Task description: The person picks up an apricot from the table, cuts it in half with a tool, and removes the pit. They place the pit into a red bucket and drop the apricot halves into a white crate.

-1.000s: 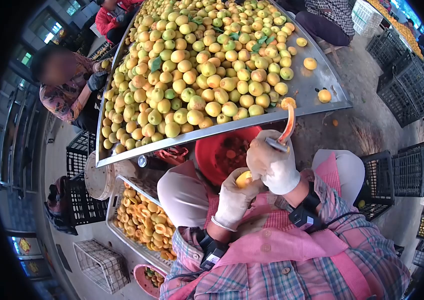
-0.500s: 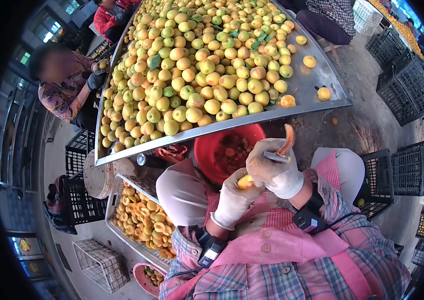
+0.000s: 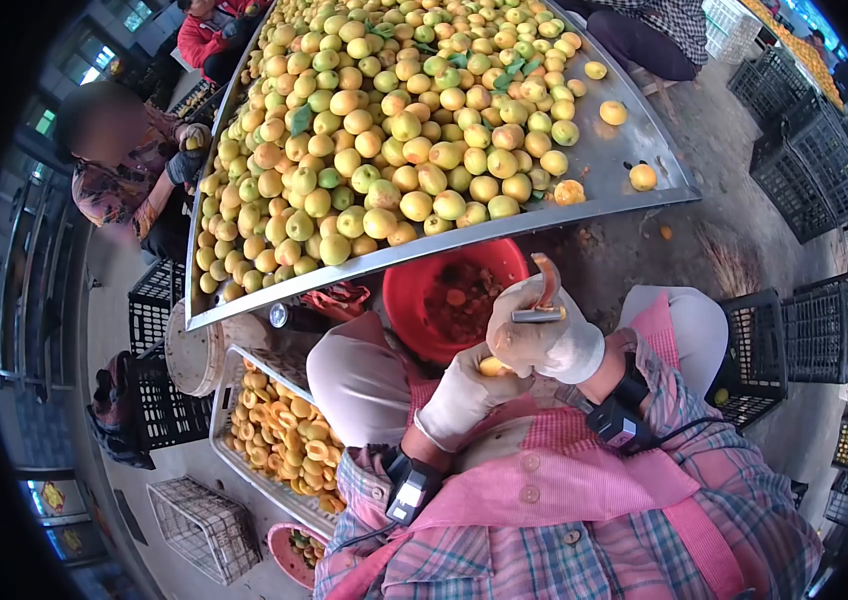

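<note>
My gloved left hand point(image 3: 464, 395) cups a small yellow-orange apricot point(image 3: 493, 367), mostly hidden, just below the red bucket point(image 3: 424, 290). My gloved right hand point(image 3: 541, 335) presses against it, clenched on an orange-handled knife point(image 3: 544, 290) at the bucket's right rim.

Both hands wear thin, matt, off-white cloth gloves, the left hand point(image 3: 464, 392) cupping a smooth-skinned yellow apricot point(image 3: 493, 366) and the right hand point(image 3: 542, 335) gripping a small tool point(image 3: 541, 300) with a dull metal shank and an orange plastic-looking handle. Just beyond the hands sits a glossy red plastic basin point(image 3: 414, 290). Farther out, a brushed sheet-metal table point(image 3: 634, 140) shows a soft grey sheen. Black plastic lattice crates point(image 3: 829, 330) stand to the right of the right hand. The checked shirt sleeves point(image 3: 684, 470) and pink apron point(image 3: 564, 490) are woven cloth, matt.
</note>
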Action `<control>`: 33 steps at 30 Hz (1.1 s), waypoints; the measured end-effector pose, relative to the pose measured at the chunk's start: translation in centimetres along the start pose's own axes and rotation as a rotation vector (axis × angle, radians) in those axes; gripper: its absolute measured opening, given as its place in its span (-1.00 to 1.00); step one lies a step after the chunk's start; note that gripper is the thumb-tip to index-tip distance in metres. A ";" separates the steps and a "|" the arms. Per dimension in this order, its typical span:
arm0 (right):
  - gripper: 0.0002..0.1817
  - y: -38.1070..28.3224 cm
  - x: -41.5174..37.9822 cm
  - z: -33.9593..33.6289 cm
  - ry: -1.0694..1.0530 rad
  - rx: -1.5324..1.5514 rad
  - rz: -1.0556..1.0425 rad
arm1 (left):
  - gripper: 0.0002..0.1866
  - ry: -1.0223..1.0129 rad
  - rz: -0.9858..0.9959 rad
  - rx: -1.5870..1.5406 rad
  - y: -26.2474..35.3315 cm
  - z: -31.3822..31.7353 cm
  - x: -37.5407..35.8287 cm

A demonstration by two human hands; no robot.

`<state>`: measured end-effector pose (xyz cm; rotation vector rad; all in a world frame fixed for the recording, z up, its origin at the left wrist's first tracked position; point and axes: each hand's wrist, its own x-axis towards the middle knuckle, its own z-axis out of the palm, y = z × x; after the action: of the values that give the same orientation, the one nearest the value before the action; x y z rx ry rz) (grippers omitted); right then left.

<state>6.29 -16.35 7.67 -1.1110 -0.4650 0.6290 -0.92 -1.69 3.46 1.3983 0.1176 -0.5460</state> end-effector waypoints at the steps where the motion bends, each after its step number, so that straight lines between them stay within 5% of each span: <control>1: -0.62 0.2 -0.1 0.0 0.062 0.064 0.011 | -0.70 -0.001 0.000 0.000 0.0 -0.1 -0.1; 9: -0.72 0.6 -0.6 0.0 0.028 0.386 0.045 | -0.67 -0.075 -0.025 -0.159 -0.6 -0.1 -0.1; 11: -0.67 0.0 -0.3 0.5 0.244 0.400 0.047 | -0.67 -0.014 0.011 -0.123 -0.1 0.4 0.2; 15: -0.89 0.3 -0.3 0.6 0.350 0.136 -0.038 | -0.64 0.113 0.129 0.009 0.4 0.9 0.5; 16: -0.94 -0.5 -0.8 0.5 0.256 -0.142 -0.032 | -0.64 0.113 0.133 0.012 0.0 0.7 0.4; 19: -0.80 -1.3 -0.2 0.8 0.021 -0.512 -0.249 | -0.71 0.065 0.383 0.442 -3.2 -0.5 1.0; 21: -0.76 -0.1 0.2 0.8 -0.050 -0.406 -0.178 | -0.71 0.154 0.556 0.583 -4.2 -0.4 1.4; 22: -0.72 0.0 0.4 0.9 -0.089 -0.373 -0.140 | -0.59 0.140 0.456 0.412 -5.1 -0.3 1.4; 23: -0.67 0.2 0.5 1.0 -0.133 -0.333 -0.093 | -0.51 0.110 0.463 0.881 -9.3 -2.2 2.7; 24: -0.67 0.4 0.5 1.2 -0.132 -0.313 -0.087 | -0.51 0.098 0.491 0.900 -9.3 -2.5 2.6; 33: -0.63 1.9 -0.6 1.3 -0.278 -0.302 -0.170 | -0.52 0.023 0.217 0.565 -7.5 -2.9 1.3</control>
<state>4.54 -15.30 6.36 -1.2578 -0.9074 0.5772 -2.30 0.16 -4.37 1.9391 -0.1837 -0.3945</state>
